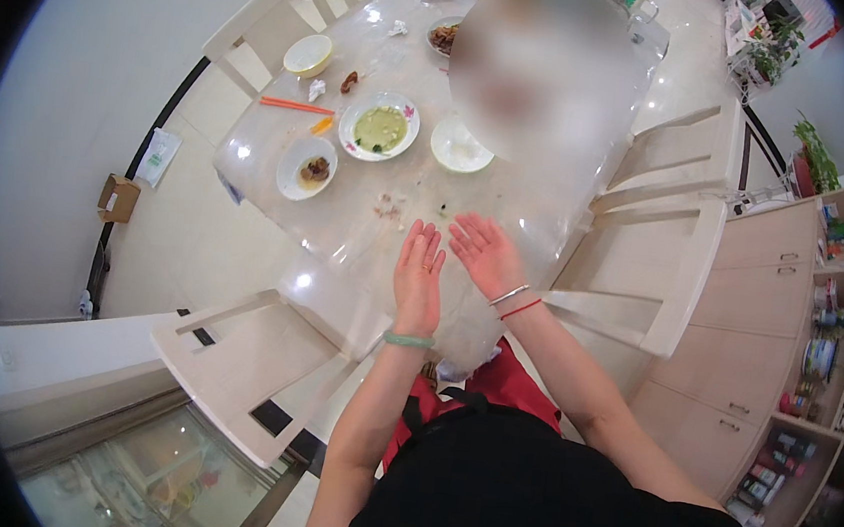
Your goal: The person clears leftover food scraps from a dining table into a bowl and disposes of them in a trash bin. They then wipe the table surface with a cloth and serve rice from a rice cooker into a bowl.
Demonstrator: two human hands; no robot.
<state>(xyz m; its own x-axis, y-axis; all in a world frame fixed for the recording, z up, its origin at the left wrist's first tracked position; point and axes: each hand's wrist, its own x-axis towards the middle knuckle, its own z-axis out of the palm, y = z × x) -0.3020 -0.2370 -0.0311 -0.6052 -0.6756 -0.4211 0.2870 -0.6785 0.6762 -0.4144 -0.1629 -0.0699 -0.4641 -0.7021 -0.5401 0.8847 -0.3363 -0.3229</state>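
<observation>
My left hand and my right hand are held out side by side over the near end of the table. Both palms face up with the fingers stretched out, and neither hand holds anything. Small food scraps lie on the tabletop just beyond my left fingertips. Past them stand a white bowl with brown food, a flower-patterned dish of green soup and a pale bowl. Red-orange chopsticks lie at the left, near a yellowish bowl and a crumpled tissue.
White chairs stand at the right and near left. A plate of brown food sits farther back beside a blurred area. Cabinets line the right side. A cardboard box rests on the floor at the left.
</observation>
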